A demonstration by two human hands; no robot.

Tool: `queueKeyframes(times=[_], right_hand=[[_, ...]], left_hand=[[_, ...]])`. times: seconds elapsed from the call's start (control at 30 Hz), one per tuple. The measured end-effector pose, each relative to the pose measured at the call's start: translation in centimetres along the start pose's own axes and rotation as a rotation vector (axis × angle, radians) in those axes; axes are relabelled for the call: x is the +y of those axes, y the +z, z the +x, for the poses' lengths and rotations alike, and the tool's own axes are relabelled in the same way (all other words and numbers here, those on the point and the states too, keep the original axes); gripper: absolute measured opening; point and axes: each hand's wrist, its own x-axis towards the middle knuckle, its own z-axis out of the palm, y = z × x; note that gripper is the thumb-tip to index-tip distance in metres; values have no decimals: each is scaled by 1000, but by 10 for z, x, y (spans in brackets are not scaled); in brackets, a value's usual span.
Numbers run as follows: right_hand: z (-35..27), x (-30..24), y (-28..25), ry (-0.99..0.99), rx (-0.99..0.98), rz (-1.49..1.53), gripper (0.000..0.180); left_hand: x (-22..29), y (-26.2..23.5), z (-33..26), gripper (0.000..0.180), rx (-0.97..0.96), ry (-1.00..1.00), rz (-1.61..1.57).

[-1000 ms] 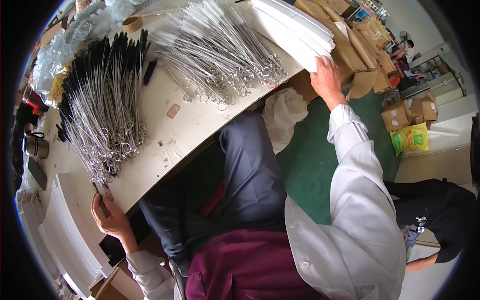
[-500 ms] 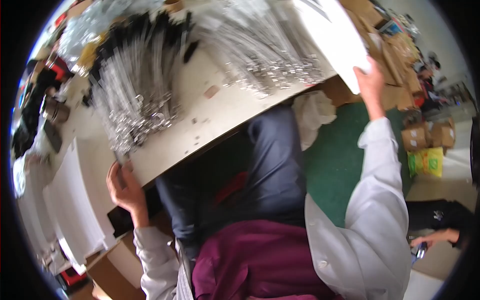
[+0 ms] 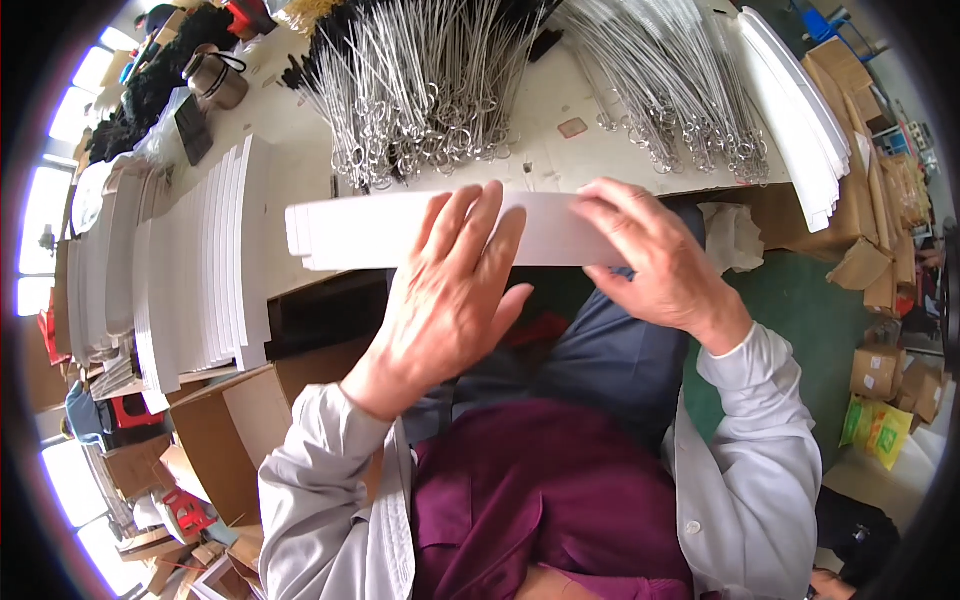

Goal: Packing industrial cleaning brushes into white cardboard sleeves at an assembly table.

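A long, flat white carton blank (image 3: 345,230) with small end tabs lies crosswise at the table's front edge, over my lap. My left hand (image 3: 445,275) rests on its middle with fingers stretched and thumb apart. At the right end, my right hand (image 3: 665,255) grips the carton, fingers over the top and thumb by the lower edge. Beyond it lies a heap of thin wire-handled brushes (image 3: 420,120) with ring ends toward me and black far ends. A second heap of ringed metal wires (image 3: 680,100) is to its right.
Rows of white carton blanks (image 3: 225,250) stand at the left of the table (image 3: 560,165). Another white stack (image 3: 795,120) lies at the right edge. A metal mug (image 3: 215,80) stands far left. An open cardboard box (image 3: 225,440) is below left; a person's dark sleeve (image 3: 855,530) shows lower right.
My right hand has brought a white carton from the right edge to the front middle. My left hand has moved from the table's left edge onto it. The view has shifted left.
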Motion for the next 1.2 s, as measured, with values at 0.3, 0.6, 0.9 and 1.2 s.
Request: queueKeyframes(times=[0.3,0.6,0.9,1.2], right_hand=[[19,-2,44,-126,27,-13,54],[-2,-1,69,161,229,-87,47],[2,-16,95,554,242,443,47],[3,-9,74,738,115,1071,36]], left_hand=[[-22,34,4,72,-87,-57,-49],[-32,50,-13,74,-73,-213,58],[-35,62,-18,71,-83,-172,147],[-30,56,-21,71,-91,-144,109]])
